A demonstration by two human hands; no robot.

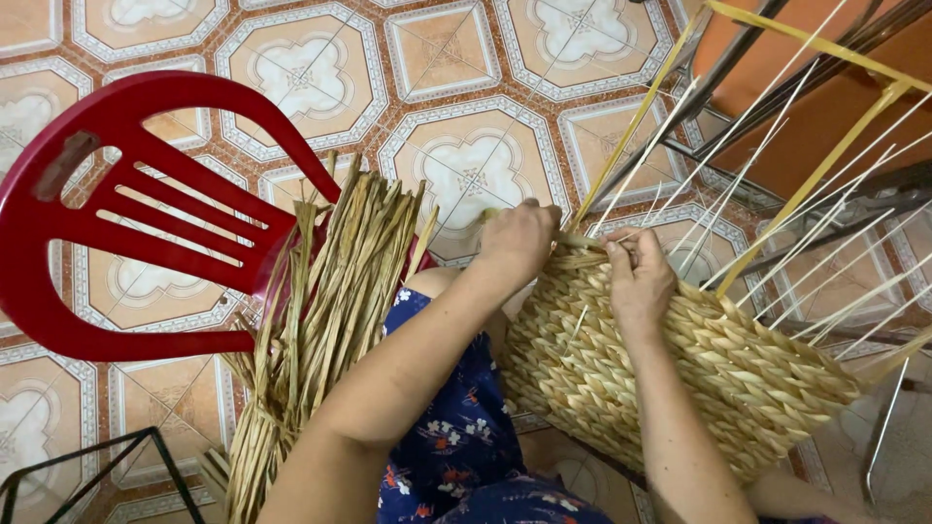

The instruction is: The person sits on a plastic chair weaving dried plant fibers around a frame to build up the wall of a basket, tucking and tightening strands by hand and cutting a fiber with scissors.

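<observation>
On a person's lap, a half-woven straw basket (spokes bare) rests; left hand and right hand each pinch a strand at its rim, beside a dried-reed bundle.

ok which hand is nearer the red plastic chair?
Left. The left hand works at the top edge of the woven basket, just past the bundle of dried strands leaning on the red chair. The right hand sits farther along the weave.
</observation>
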